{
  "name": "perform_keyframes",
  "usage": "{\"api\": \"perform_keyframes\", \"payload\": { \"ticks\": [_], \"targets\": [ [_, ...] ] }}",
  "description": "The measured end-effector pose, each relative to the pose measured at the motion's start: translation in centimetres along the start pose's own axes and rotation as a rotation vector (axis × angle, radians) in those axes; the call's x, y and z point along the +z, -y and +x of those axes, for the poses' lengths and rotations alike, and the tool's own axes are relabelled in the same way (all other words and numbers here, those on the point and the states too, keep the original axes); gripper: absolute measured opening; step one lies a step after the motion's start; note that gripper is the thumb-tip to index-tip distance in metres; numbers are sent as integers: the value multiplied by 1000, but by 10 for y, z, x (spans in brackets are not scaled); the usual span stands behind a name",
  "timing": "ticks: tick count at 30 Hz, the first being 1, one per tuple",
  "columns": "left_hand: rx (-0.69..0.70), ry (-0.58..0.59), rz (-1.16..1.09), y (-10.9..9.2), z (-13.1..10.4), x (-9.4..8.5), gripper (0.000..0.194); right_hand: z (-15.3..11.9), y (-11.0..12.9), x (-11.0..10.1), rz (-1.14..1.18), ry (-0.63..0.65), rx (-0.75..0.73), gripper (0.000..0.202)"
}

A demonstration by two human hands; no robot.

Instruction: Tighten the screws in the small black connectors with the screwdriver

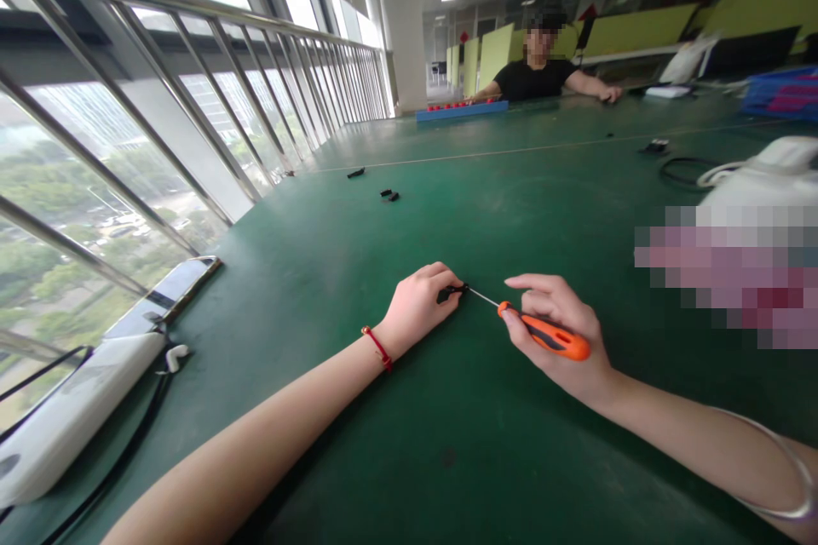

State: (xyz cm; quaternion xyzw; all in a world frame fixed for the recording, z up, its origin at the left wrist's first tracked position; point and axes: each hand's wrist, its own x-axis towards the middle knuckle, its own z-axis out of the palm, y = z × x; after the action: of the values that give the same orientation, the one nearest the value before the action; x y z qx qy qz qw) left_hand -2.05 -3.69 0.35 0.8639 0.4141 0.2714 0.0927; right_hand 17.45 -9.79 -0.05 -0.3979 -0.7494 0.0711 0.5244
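The orange-and-black screwdriver (553, 337) is grasped in the right hand (566, 336) above the green counter (383, 443); its long axis slants, handle toward the lower right, shaft pointing up-left. Left of the screwdriver, the left hand (425, 306) pinches a small black part (452, 291), which the screwdriver's tip meets.

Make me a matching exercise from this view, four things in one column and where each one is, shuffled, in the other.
Things:
1. Screwdriver
2. Small black part
3. Red bracelet
4. Blue basket

Places:
A. Around the left wrist
B. At the table's far right
C. In the right hand
D. In the left hand's fingers

Pairs: 1-C, 2-D, 3-A, 4-B
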Motion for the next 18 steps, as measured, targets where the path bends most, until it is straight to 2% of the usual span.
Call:
{"api": "perform_keyframes", "payload": {
  "ticks": [3,5,8,10,15,16,18],
  "targets": [
    [0,5,5,0,0,0,12,0,0,1,100,-103,-19,58],
    [-1,4,5,0,0,0,11,2,1,0,81,-107,-44,62],
    [1,3,1,0,0,0,11,4,3,-2,-54,-3,-71,39],
    [6,4,1,0,0,0,11,4,4,-2,-78,23,-64,26],
    [7,7,3,0,0,0,10,3,0,0,3,-133,-20,48],
    [5,5,1,0,0,0,10,3,0,0,-4,-115,-26,47],
    [0,4,-2,1,0,0,10,4,1,0,-35,-23,-72,32]
  ]
}}
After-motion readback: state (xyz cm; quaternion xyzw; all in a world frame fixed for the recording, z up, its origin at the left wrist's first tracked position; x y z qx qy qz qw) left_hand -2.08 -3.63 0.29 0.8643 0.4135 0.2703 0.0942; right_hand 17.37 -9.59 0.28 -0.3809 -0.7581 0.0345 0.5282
